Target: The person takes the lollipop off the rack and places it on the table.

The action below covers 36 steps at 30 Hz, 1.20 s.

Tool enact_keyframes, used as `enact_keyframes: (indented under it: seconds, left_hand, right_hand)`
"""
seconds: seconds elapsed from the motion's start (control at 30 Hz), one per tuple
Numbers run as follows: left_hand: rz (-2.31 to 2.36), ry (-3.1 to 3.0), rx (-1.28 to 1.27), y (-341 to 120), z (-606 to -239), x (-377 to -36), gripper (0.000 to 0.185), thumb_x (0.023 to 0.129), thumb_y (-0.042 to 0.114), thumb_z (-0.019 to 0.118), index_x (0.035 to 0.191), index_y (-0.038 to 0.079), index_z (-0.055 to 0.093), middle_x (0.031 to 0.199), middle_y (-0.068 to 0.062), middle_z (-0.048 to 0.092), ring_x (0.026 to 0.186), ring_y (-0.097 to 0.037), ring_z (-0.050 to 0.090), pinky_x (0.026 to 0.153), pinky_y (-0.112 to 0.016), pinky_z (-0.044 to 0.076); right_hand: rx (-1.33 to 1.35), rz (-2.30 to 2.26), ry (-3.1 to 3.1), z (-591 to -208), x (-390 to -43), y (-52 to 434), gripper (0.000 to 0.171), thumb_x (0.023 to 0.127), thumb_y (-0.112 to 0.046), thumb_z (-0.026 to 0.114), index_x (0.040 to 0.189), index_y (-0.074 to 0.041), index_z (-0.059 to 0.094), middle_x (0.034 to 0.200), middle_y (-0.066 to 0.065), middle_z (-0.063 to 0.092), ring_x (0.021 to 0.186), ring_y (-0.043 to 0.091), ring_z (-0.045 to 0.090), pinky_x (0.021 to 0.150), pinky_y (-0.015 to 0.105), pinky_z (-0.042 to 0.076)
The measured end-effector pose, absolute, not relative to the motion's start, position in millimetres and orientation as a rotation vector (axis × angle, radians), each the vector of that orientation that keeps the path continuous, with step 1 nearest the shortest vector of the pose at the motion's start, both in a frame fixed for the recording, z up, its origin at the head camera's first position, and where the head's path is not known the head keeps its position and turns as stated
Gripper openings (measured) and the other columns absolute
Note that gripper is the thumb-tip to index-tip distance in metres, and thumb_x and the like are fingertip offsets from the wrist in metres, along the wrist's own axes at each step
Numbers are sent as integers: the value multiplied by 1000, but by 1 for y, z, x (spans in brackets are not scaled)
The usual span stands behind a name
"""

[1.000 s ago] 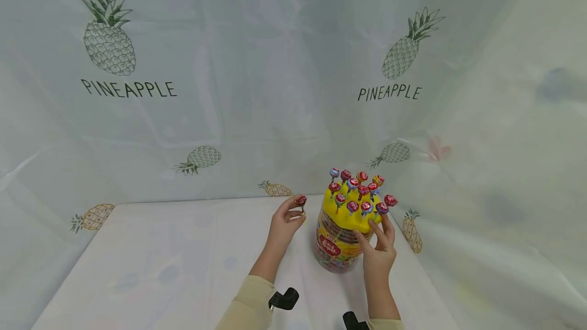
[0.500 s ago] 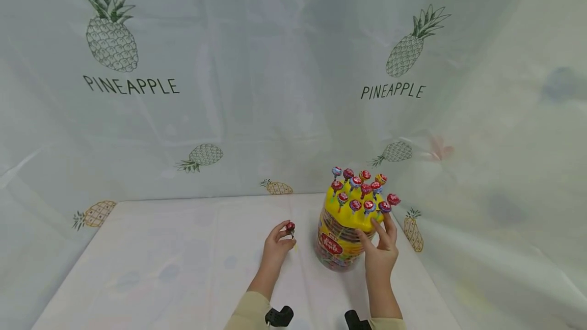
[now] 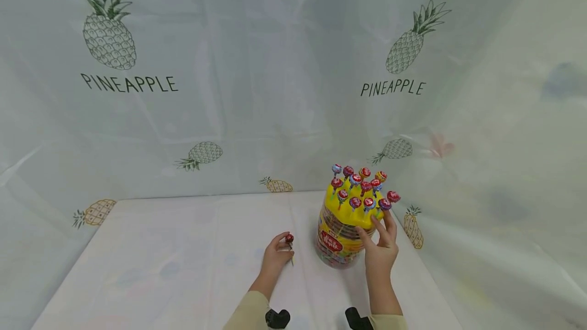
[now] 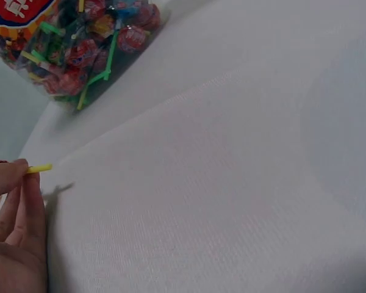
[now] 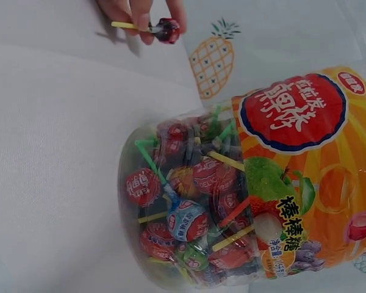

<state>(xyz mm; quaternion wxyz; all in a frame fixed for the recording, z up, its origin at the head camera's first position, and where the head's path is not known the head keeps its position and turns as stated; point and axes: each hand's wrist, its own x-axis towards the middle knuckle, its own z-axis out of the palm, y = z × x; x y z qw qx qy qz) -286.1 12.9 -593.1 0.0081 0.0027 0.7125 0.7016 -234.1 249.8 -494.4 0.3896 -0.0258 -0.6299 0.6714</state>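
Observation:
My left hand [image 3: 276,257] pinches a dark red wrapped lollipop [image 3: 289,238] just above the white table, left of the jar. The lollipop's yellow stick [image 5: 123,25] points away from its head in the right wrist view; in the left wrist view only the stick's tip [image 4: 43,168] shows past the fingertips. A clear lollipop jar [image 3: 331,241] with a yellow-orange label stands on the table. Several wrapped lollipops [image 3: 355,202] stick up from its yellow lid [image 3: 345,214]. My right hand [image 3: 381,251] grips the lid's front right edge, thumb in front and fingers at the side.
Loose lollipops [image 5: 186,220] fill the jar's clear bottom. The white table [image 3: 183,258] ends at a back edge against a pale pineapple-print sheet [image 3: 275,90], which also hangs along the right side. Black wrist cameras [image 3: 277,318] sit on both wrists.
My left hand has moved down and slightly left with the lollipop, away from the jar's top toward the table. The right hand stays on the lid's edge; the jar has hardly moved.

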Motion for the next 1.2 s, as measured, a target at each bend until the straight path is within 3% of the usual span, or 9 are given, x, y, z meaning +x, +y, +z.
enact_keyframes:
  seconds: [0.27,0.63,1.2]
  left_hand:
    - [2022,2370,38,9,-602,-288,56,76,-8,74,129,0,59,90,-9,66,75,-16,64,74,-34,49]
    - [2060,2307,161,10,-610,-288,55,74,-10,78,126,0,60,87,-5,63,80,-17,65,69,-27,54]
    - [1835,2538,300,15,-614,-293,54,71,-5,82,122,1,64,81,1,61,69,-7,59,63,-23,49]
  right_hand:
    - [-79,1718,-1595,-497,-234,249,39,82,5,74,120,7,65,148,2,38,140,21,28,103,17,34]
    - [-15,1705,-1586,-499,-235,250,40,82,9,72,121,8,64,149,5,37,140,21,27,105,18,33]
    - [-28,1704,-1586,-498,-234,248,38,83,4,73,121,6,65,149,3,38,140,21,27,105,18,32]
